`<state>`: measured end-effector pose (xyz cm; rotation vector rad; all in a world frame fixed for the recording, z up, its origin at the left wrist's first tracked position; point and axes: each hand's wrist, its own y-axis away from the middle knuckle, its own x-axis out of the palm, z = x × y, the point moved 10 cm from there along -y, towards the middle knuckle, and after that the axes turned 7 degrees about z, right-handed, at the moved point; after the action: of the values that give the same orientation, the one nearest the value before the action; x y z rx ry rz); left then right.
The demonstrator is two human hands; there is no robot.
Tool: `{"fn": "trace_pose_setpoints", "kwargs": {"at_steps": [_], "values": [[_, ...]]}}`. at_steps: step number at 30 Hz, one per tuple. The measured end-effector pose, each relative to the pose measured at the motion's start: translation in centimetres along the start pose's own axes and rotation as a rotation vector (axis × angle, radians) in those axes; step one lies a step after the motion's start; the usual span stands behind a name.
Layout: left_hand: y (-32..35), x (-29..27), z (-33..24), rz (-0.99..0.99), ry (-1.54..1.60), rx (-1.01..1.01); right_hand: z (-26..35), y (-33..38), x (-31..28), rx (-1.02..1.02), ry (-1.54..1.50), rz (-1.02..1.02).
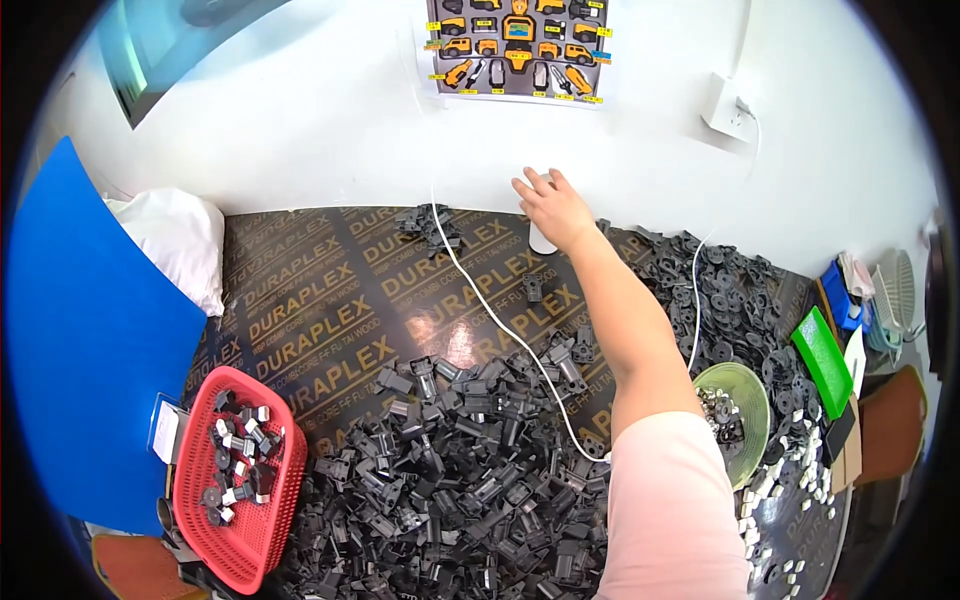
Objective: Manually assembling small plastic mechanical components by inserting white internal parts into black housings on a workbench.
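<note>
At the upper middle of the frame, the right hand [556, 212] is hanging over a white rounded object [541, 240] standing at the back of the tabletop [300, 285], apparently getting at it. Its fingers are standing loosely apart; whether they are touching it, I cannot tell. The next move is probably calling for settling the fingertips. The left hand is not showing.

Blue panel [90, 350], white sack [172, 235], wall poster [518, 50], wall socket [728, 106]

The right hand [560, 214] seemingly touches a white object [541, 240].
</note>
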<state>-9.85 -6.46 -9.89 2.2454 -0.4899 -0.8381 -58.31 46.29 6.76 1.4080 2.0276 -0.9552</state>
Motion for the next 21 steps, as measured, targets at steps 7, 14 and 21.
{"fn": "trace_pose_setpoints", "kwargs": {"at_steps": [7,14,21], "values": [[0.1,0.9,-0.1,-0.076,0.024,-0.012,-6.4,4.8,-0.9,0.316,-0.244,-0.031],[-1.3,0.7,1.0,-0.169,0.004,-0.05,-4.8,13.1,10.4,0.883,-0.897,0.763],[0.1,0.6,0.9,-0.139,-0.023,-0.044,0.9,15.9,8.9,0.825,-1.002,0.915]]}}
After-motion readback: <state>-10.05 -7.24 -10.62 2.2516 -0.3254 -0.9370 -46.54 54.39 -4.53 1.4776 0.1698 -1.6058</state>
